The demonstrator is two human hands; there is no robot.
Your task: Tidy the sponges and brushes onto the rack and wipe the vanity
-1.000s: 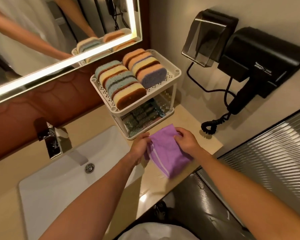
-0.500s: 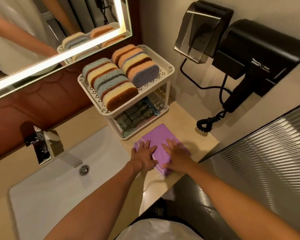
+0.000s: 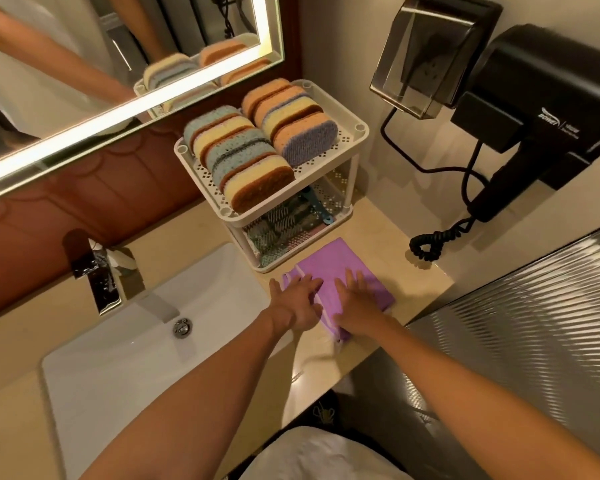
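A folded purple cloth [image 3: 329, 268] lies flat on the beige vanity [image 3: 388, 244], just in front of the white two-tier rack [image 3: 355, 133]. My left hand [image 3: 297, 301] presses on the cloth's left edge with straight, spread fingers. Beside it, my right hand [image 3: 359, 303] lies flat on the cloth's right half. Several sponges [image 3: 250, 157] stand in two rows on the rack's top tier. Brushes [image 3: 288, 220] lie on the lower tier, partly hidden by the top shelf.
A white sink [image 3: 125, 344] with a chrome tap [image 3: 101, 271] fills the left of the vanity. A black hair dryer [image 3: 534, 133] and its coiled cord [image 3: 433, 240] hang on the right wall. A lit mirror [image 3: 118, 64] is behind. The counter's front edge runs close below the cloth.
Both hands went from pinching the lifted cloth to pressing it flat on the vanity, folded. Over the last half second they have barely moved.
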